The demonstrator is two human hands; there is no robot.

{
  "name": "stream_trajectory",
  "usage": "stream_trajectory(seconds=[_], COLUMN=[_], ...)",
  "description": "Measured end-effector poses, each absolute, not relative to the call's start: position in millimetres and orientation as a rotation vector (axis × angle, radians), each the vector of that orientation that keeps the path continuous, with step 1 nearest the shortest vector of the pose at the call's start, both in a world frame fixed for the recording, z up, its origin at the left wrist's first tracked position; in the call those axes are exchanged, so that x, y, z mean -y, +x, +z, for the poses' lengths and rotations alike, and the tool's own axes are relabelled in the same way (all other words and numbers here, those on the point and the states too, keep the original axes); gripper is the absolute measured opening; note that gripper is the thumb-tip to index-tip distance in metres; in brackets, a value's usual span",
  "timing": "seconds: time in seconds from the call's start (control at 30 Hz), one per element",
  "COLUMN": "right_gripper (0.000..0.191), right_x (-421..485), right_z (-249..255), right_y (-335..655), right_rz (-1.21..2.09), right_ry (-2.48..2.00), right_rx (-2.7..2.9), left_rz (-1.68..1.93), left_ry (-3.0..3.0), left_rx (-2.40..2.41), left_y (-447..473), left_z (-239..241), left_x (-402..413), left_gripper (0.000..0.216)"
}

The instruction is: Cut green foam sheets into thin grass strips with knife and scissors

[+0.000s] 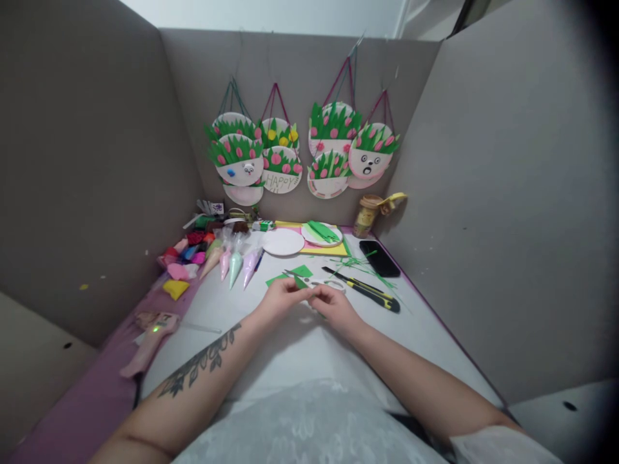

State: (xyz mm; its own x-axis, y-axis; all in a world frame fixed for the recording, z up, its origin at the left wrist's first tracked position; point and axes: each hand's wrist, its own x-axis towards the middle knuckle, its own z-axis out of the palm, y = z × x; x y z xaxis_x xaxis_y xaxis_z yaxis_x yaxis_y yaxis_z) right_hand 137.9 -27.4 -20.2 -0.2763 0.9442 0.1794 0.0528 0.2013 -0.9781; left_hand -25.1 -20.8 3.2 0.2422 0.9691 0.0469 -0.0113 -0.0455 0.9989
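My left hand (279, 298) and my right hand (333, 306) meet over the middle of the white table (271, 348). Both pinch a small green paper piece (300, 282) between their fingertips. Fingers of both hands are closed on it. Just beyond the hands lie green paper scraps (294, 272) and a pair of scissors (325, 283). A yellow and black utility knife (370, 290) lies to the right of my right hand.
Paper plates (283, 242) and green strips (323, 231) sit at the back. Pastel piping cones (235, 264) and coloured clay (186, 254) lie left. A black phone (380, 258) and a jar (366, 216) stand right. Decorated plate crafts (300, 151) hang on the cardboard wall.
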Motion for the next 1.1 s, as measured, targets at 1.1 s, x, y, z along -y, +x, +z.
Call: stream_trajectory(seconds=[1.1], right_gripper=[0.022], right_x=[17.9], right_z=[-23.6], right_y=[147.1], right_rz=[1.052], right_ry=[-1.095], right_rx=[1.578], left_rz=[1.191], left_ry=[1.150], left_rx=[-1.152], left_y=[-32.1], left_z=[0.4], left_x=[8.4], left_gripper=[0.038])
